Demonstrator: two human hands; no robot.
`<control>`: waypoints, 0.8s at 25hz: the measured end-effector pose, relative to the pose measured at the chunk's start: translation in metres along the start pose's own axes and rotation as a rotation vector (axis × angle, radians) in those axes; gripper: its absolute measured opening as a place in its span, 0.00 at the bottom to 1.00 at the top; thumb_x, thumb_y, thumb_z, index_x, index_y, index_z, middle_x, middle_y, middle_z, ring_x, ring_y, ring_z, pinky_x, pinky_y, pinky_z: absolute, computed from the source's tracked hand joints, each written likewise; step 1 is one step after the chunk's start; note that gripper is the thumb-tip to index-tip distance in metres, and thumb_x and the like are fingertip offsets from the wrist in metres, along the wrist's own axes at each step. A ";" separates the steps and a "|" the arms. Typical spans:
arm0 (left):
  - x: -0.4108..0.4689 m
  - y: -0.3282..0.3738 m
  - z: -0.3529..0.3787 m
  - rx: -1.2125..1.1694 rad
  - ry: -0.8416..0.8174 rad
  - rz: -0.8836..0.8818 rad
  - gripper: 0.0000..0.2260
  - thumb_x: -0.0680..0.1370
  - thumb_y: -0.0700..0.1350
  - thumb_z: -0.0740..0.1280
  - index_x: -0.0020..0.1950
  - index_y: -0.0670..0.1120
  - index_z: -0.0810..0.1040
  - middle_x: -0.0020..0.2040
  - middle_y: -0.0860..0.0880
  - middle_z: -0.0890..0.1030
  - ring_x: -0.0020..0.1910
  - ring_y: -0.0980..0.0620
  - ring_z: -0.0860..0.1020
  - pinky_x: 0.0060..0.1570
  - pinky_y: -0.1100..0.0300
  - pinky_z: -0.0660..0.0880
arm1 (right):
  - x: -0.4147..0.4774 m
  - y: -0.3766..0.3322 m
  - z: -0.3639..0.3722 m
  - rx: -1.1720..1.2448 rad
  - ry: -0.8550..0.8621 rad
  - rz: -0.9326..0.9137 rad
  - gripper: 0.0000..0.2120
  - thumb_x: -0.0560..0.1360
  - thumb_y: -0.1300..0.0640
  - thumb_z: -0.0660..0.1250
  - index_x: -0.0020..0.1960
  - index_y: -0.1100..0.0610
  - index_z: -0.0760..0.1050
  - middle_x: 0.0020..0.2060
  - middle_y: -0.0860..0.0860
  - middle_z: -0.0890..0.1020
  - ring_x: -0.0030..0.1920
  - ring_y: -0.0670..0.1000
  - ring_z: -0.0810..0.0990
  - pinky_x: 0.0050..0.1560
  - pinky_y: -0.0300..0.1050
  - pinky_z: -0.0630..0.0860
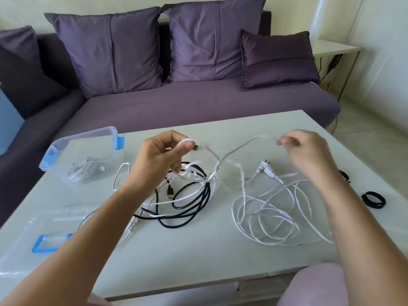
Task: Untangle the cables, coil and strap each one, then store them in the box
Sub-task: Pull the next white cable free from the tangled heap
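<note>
A flat white cable (pixel 186 141) stretches in the air between a person's two hands above a pale table (pixel 198 257). The left hand (pixel 163 155) pinches several gathered loops of it between thumb and curled fingers, and a small dark connector (pixel 196 147) sticks out beside the thumb. The right hand (pixel 309 151) is blurred, its fingers curled with the tips pressed on the cable's far run. From the left hand the flat cable drops into a tangle with a black cable (pixel 207 191) lying at the table's centre. To the right a thin white cable (pixel 276 217) sprawls in loose loops, its white plug (pixel 268 172) at the far side of the pile. At far left stands an open clear box (pixel 88 134) with blue clips, and a coiled white cable (pixel 84 171) lies inside it. The clear lid (pixel 44 235) rests at the near left edge. Black strap rings (pixel 373 199) lie near the right edge. Beyond the table is a purple sofa (pixel 198 102) with cushions.
</note>
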State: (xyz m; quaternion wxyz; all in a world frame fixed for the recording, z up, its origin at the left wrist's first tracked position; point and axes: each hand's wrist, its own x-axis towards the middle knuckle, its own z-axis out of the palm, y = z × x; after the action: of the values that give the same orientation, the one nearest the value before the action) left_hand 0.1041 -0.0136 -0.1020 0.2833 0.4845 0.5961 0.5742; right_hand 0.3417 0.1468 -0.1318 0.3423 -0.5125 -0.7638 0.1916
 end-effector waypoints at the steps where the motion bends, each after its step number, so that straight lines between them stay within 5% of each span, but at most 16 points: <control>1: -0.001 0.001 -0.002 -0.032 -0.093 -0.031 0.04 0.71 0.45 0.72 0.37 0.47 0.81 0.24 0.53 0.69 0.22 0.56 0.66 0.26 0.63 0.70 | 0.007 0.009 -0.006 0.071 0.076 0.125 0.11 0.76 0.62 0.60 0.51 0.59 0.81 0.49 0.55 0.83 0.47 0.56 0.79 0.44 0.42 0.70; 3: -0.006 0.006 0.002 0.047 -0.345 -0.086 0.04 0.71 0.46 0.72 0.37 0.50 0.84 0.24 0.51 0.72 0.22 0.54 0.70 0.29 0.64 0.70 | 0.018 0.026 -0.019 0.409 0.176 0.399 0.09 0.76 0.60 0.57 0.49 0.57 0.76 0.42 0.55 0.81 0.34 0.52 0.78 0.33 0.39 0.70; 5: -0.014 0.006 0.012 0.177 -0.543 -0.140 0.04 0.72 0.44 0.73 0.37 0.50 0.84 0.27 0.46 0.78 0.26 0.53 0.77 0.32 0.66 0.72 | 0.024 0.035 -0.026 0.783 0.229 0.639 0.09 0.80 0.62 0.52 0.43 0.55 0.67 0.31 0.54 0.78 0.17 0.44 0.67 0.23 0.36 0.64; 7: -0.021 -0.002 0.022 0.273 -0.660 -0.234 0.05 0.76 0.41 0.69 0.42 0.47 0.83 0.32 0.44 0.81 0.33 0.53 0.81 0.36 0.67 0.74 | 0.025 0.047 -0.031 0.773 0.219 0.685 0.10 0.81 0.64 0.48 0.46 0.57 0.66 0.28 0.55 0.77 0.12 0.42 0.62 0.19 0.35 0.64; 9: -0.027 -0.020 0.030 0.492 -0.843 -0.276 0.05 0.78 0.42 0.66 0.48 0.46 0.82 0.40 0.47 0.84 0.42 0.54 0.82 0.43 0.62 0.77 | 0.026 0.061 -0.030 0.473 0.132 0.692 0.10 0.80 0.65 0.52 0.55 0.62 0.70 0.35 0.61 0.80 0.20 0.45 0.73 0.24 0.35 0.72; 11: -0.034 -0.044 0.040 0.839 -0.957 -0.197 0.08 0.78 0.43 0.64 0.52 0.49 0.83 0.48 0.51 0.83 0.49 0.57 0.79 0.48 0.62 0.73 | 0.023 0.080 -0.021 -0.090 -0.111 0.649 0.12 0.78 0.64 0.57 0.59 0.67 0.73 0.54 0.66 0.78 0.47 0.57 0.81 0.48 0.46 0.77; 13: -0.042 -0.059 0.052 1.061 -0.839 -0.073 0.11 0.80 0.42 0.61 0.57 0.49 0.81 0.56 0.52 0.80 0.56 0.55 0.76 0.49 0.66 0.68 | 0.016 0.079 -0.009 -0.487 -0.205 0.505 0.16 0.77 0.64 0.58 0.63 0.66 0.71 0.62 0.65 0.72 0.63 0.63 0.71 0.61 0.50 0.69; 15: -0.050 -0.066 0.064 1.119 -0.704 0.058 0.13 0.81 0.44 0.59 0.63 0.49 0.76 0.60 0.50 0.77 0.61 0.52 0.72 0.57 0.64 0.66 | 0.008 0.047 0.000 -0.366 -0.125 0.204 0.18 0.74 0.69 0.57 0.62 0.63 0.74 0.60 0.62 0.75 0.61 0.62 0.73 0.60 0.48 0.68; 17: -0.056 -0.072 0.075 1.229 -0.725 0.148 0.15 0.81 0.49 0.59 0.66 0.47 0.72 0.61 0.47 0.74 0.66 0.49 0.68 0.67 0.59 0.60 | -0.010 0.006 0.008 -0.004 -0.181 0.011 0.11 0.75 0.67 0.59 0.50 0.59 0.78 0.50 0.58 0.82 0.50 0.55 0.80 0.54 0.44 0.72; 18: -0.058 -0.073 0.077 1.295 -0.770 0.169 0.17 0.81 0.52 0.58 0.66 0.46 0.72 0.61 0.46 0.75 0.68 0.48 0.66 0.71 0.57 0.54 | -0.022 -0.008 0.015 0.065 -0.317 -0.018 0.06 0.76 0.60 0.62 0.45 0.58 0.78 0.45 0.57 0.83 0.45 0.53 0.81 0.50 0.42 0.73; 20: -0.060 -0.072 0.081 1.310 -0.774 0.229 0.16 0.82 0.53 0.56 0.64 0.47 0.74 0.55 0.45 0.79 0.65 0.46 0.70 0.74 0.50 0.50 | -0.049 -0.027 0.031 -0.215 -0.682 -0.081 0.17 0.74 0.46 0.67 0.41 0.60 0.75 0.40 0.58 0.81 0.42 0.55 0.79 0.43 0.40 0.70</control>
State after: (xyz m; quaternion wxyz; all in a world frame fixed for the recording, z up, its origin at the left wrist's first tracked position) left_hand 0.1807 -0.0250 -0.1986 0.0658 0.7784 0.6191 -0.0806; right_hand 0.3137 0.0926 -0.1513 0.0192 -0.4216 -0.8696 0.2563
